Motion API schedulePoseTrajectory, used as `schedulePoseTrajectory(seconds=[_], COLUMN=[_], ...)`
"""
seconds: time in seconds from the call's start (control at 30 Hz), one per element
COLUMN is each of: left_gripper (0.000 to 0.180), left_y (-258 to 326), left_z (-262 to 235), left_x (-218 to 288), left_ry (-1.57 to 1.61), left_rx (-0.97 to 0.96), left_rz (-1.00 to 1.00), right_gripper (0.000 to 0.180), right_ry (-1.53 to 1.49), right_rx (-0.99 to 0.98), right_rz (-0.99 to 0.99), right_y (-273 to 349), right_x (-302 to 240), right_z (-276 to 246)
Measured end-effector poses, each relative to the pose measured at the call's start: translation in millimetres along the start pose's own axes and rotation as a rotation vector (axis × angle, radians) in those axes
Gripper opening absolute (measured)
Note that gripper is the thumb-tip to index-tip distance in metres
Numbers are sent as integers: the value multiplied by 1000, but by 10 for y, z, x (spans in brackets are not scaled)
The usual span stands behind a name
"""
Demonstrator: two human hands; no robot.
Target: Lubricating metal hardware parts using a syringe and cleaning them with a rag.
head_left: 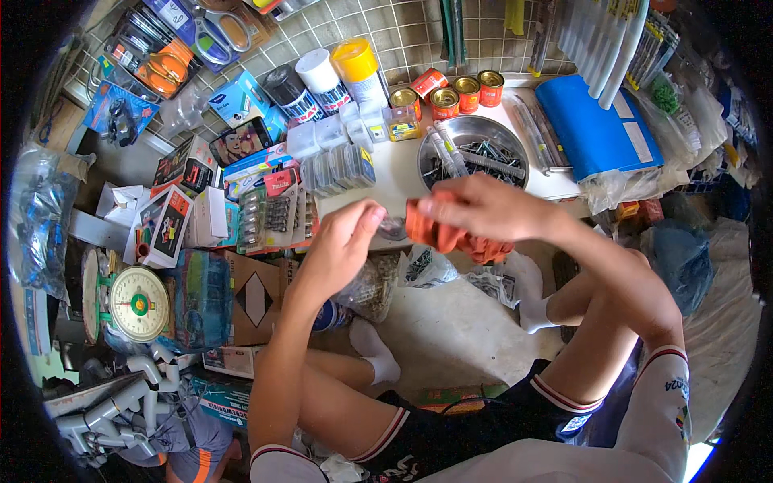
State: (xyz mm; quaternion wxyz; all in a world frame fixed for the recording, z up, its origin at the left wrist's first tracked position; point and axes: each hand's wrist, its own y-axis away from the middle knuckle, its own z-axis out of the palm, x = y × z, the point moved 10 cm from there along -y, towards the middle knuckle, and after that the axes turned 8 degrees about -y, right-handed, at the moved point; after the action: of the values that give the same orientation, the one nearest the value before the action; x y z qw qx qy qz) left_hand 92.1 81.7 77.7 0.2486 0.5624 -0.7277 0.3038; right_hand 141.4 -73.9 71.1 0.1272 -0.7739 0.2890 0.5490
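Left hand: raised over the surface edge, fingers pinched on a small clear item, too blurred to identify.
Right hand: clenched on an orange cloth, just beside the left hand.
Orange cloth: bunched, hanging below the right hand.
Steel bowl: on the surface behind both hands, holding screws.
4 small tins: behind the bowl.

White shelf at far centre: steel bowl of screws, row of small red tins behind it, spray cans further left, blue folder on the right. Concrete floor near: cardboard box, green dial scale far left, clear bags of hardware.
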Motion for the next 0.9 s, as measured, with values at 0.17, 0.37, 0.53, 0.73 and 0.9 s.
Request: schedulePoseTrajectory(seconds=[0.17,0.37,0.53,0.73,0.9], left_gripper=[31,32,29,19,19], left_y=[24,87,110,106,97], left_z=[-59,108,236,94,2], left_x=[-27,157,151,382,369], left_ry=[-24,-7,113,-263,-415], left_rx=[15,8,-108,-137,-97], left_rz=[-100,67,25,203,229], right_gripper=[54,39,27,38,46], right_ry=[-228,198,364,229,-588], right_rx=[-42,194,243,152,144], right_rz=[194,-57,-319,-146,185], right_y=[51,67,197,141,21], right_x=[78,-36,-318,-213,370], right_z=[-93,-85,3,-24,-16])
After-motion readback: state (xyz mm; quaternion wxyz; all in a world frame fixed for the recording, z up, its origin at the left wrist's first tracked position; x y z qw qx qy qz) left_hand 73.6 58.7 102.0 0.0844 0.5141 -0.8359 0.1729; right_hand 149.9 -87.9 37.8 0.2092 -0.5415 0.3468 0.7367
